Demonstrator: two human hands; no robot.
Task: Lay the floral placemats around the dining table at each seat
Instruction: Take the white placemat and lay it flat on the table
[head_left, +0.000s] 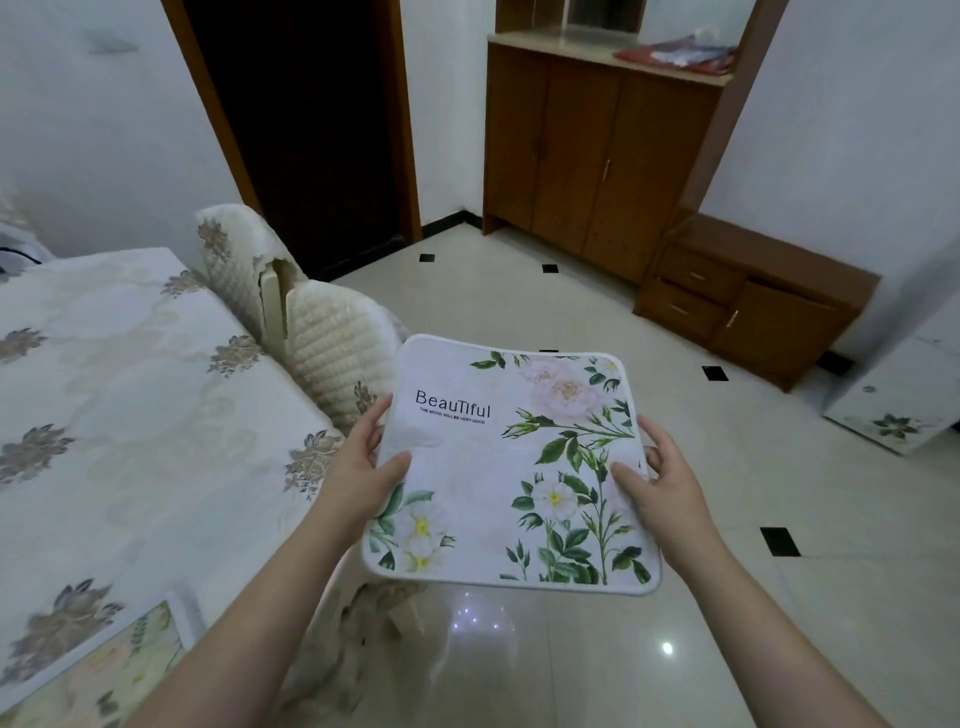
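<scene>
Placemat (511, 467): soft, square w/ rounded corners

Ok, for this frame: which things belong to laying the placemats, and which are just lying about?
Belongs to the job:
- white floral placemat printed "BeauTiful", pinched by left hand and right hand
- dining table under cream floral cloth
- floral placemat already on the table's near corner
- cream quilted chairs

Just lying about:
- brown wooden cabinet
- low wooden drawer unit
- red cloth on the cabinet
</scene>
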